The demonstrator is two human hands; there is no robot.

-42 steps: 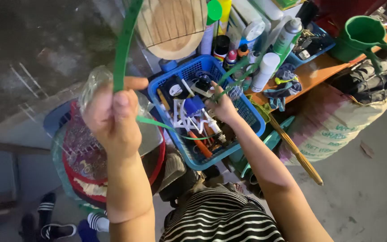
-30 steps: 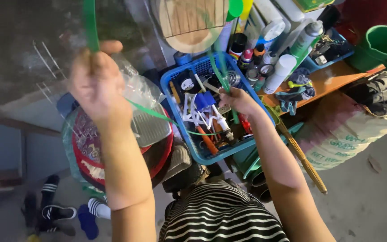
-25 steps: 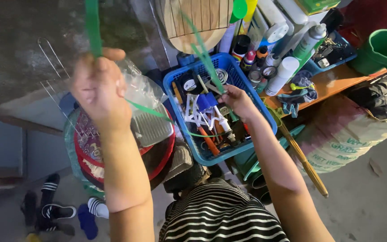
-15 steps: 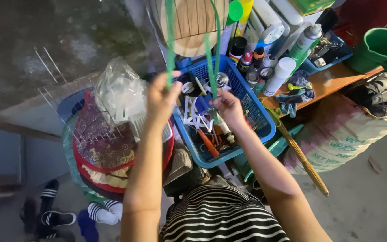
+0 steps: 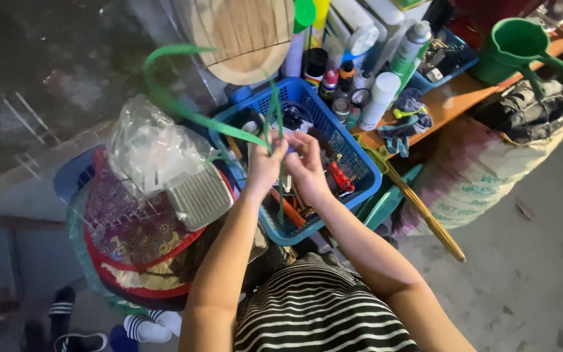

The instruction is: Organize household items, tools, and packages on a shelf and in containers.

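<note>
From the head camera, looking down past a black-and-white striped shirt point(image 5: 320, 313), both bare arms reach forward and the two hands meet over a blue plastic basket point(image 5: 353, 153). The left hand point(image 5: 263, 166) is pinched closed on a long green strap point(image 5: 184, 111), which loops up and out to the left in a wide arc before coming back down to the fingers. The right hand point(image 5: 307, 166), touching the left, is also closed on the strap, thumb and fingers pressing it just beside the other hand's grip; thin green ends stick up above the knuckles and one hangs down below them into the basket. The basket is crowded with small tools, among them red-handled and orange-handled ones too jumbled to tell apart. Just left of it sits a crumpled clear plastic bag point(image 5: 151, 150) on top of a stack of red and blue basins point(image 5: 125, 254). Behind the basket stand several spray cans and bottles point(image 5: 373, 91) beside a round wooden board point(image 5: 242, 36). Farther right, a green plastic dipper point(image 5: 519, 45) rests on an orange shelf point(image 5: 464, 98), with a printed sack point(image 5: 477, 176) below it and a wooden stick point(image 5: 425, 215) leaning across.
</note>
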